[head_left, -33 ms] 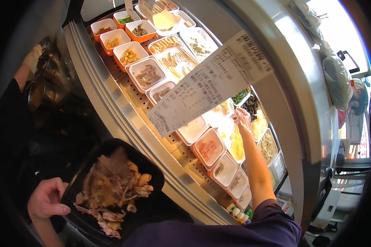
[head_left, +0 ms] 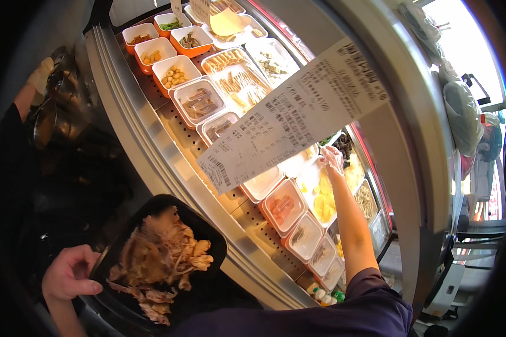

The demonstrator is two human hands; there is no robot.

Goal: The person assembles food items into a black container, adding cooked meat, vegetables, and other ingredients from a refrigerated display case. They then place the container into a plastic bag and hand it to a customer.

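Note:
My left hand [head_left: 67,275] grips the rim of a black bowl [head_left: 211,230] at the lower left. The bowl is heaped with brown shredded meat and fried pieces [head_left: 157,255]. My right hand [head_left: 333,159], in a thin clear glove, reaches into a chilled display case, over a white tray of yellow pieces [head_left: 323,205] and beside a tray of dark greens [head_left: 343,145]. Whether its fingers hold anything is not visible. A long printed paper slip [head_left: 287,121] hangs in front of the case, just left of that hand.
Orange tubs [head_left: 152,48] and white tubs [head_left: 197,101] of ingredients fill the perforated shelf. A curved metal rail [head_left: 152,151] edges the case. Dark pots [head_left: 62,112] and another person's gloved hand [head_left: 39,76] are at the left. A glass front and pillar [head_left: 410,168] stand on the right.

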